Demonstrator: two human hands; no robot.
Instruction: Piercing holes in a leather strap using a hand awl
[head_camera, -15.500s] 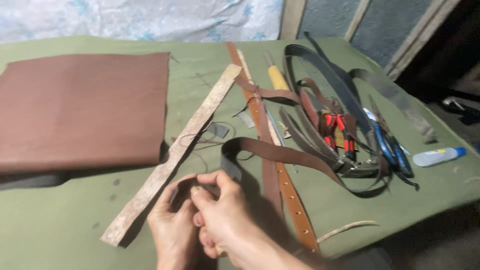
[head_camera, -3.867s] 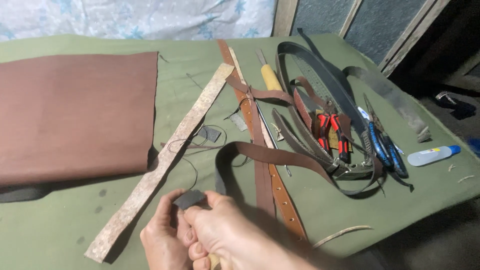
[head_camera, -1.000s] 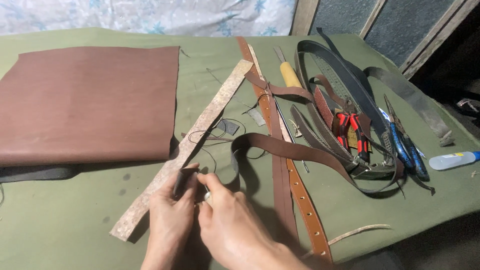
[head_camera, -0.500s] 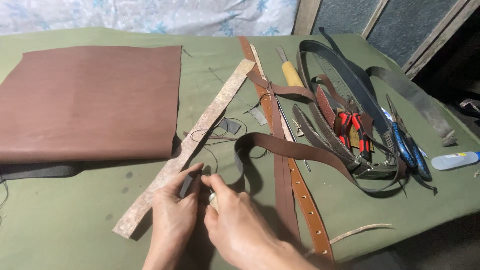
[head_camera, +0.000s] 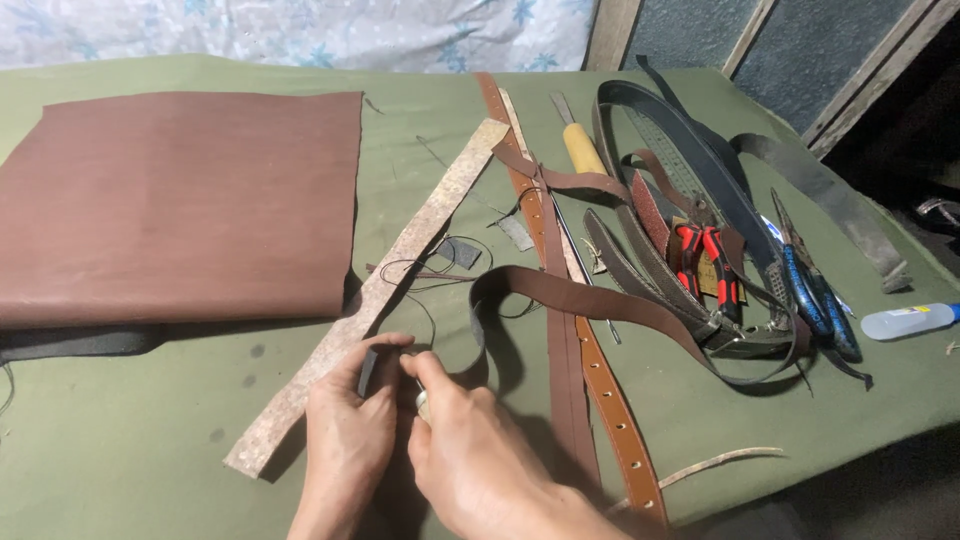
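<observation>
Your left hand (head_camera: 350, 440) pinches a small dark leather piece (head_camera: 368, 371) between thumb and fingers, low on the green surface (head_camera: 120, 440) beside the pale mottled strip (head_camera: 385, 285). Your right hand (head_camera: 480, 465) is closed against it, gripping something small I cannot make out. The brown strap (head_camera: 590, 300) loops just beyond; the white bottle (head_camera: 908, 321) lies far right.

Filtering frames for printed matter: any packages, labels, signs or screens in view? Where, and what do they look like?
Small clear plastic bottle: lying on its side at the right edge of the green cloth-covered table, with a white label bearing small print and a blue cap end.
Small tan tag: among the belts, under the red-handled pliers; print too small to make out.
No signs or screens.
</observation>
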